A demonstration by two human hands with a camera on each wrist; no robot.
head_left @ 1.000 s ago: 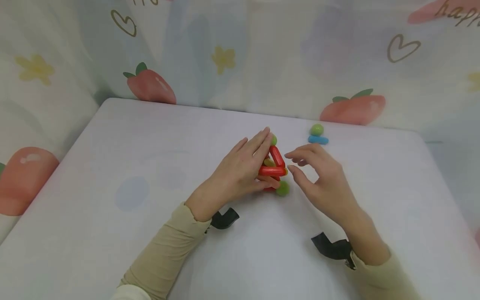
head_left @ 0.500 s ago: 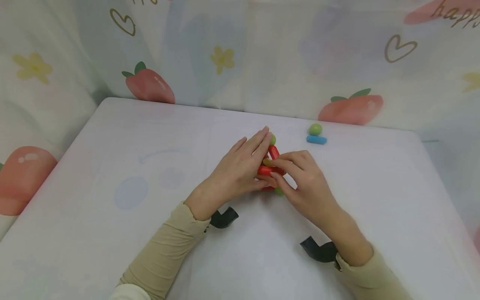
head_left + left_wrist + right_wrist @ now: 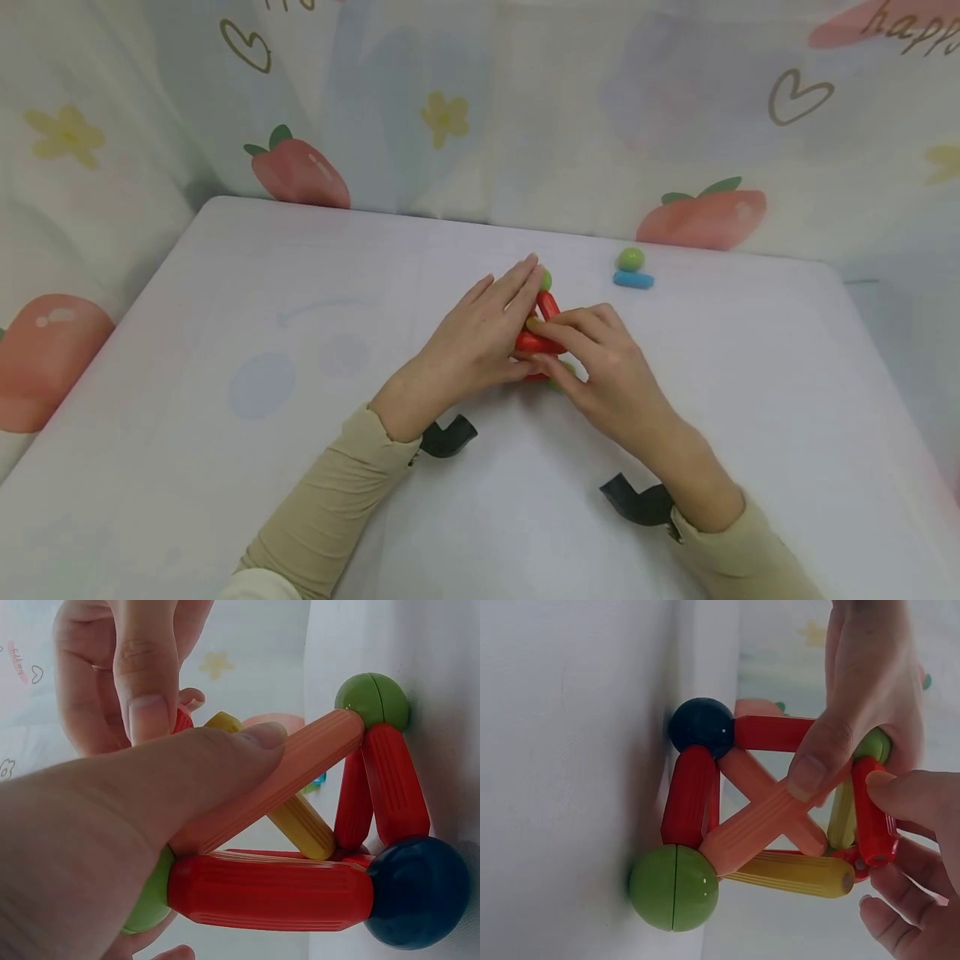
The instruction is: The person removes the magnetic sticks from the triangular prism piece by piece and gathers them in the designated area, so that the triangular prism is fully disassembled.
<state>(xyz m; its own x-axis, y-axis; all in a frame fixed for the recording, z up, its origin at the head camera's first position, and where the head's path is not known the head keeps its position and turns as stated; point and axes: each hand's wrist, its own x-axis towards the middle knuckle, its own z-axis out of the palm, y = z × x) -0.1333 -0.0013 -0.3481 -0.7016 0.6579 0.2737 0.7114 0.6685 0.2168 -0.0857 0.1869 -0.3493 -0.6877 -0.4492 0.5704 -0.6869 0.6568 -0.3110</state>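
A magnetic rod-and-ball frame stands on the table, built of red, orange and yellow rods. In the left wrist view a green ball [image 3: 371, 701] and a dark blue ball [image 3: 418, 892] sit at its base. My left hand [image 3: 480, 333] holds the frame from the left, its thumb lying along an orange rod [image 3: 319, 750]. My right hand [image 3: 618, 371] pinches a red magnetic rod [image 3: 874, 810] at the top, beside a green ball partly hidden by the left hand. In the right wrist view a yellow rod [image 3: 795, 874] slants from the near green ball [image 3: 673, 888].
A loose green ball [image 3: 632, 259] and a light blue rod [image 3: 633, 279] lie behind the right hand, near the table's back edge. The white table [image 3: 315, 500] meets a patterned cloth [image 3: 555, 108] at the back. Black wrist mounts [image 3: 637, 500] stick out below both wrists.
From a spot just right of the frame, my right hand has moved left and taken a red rod at its top between thumb and finger. The left hand has stayed in place.
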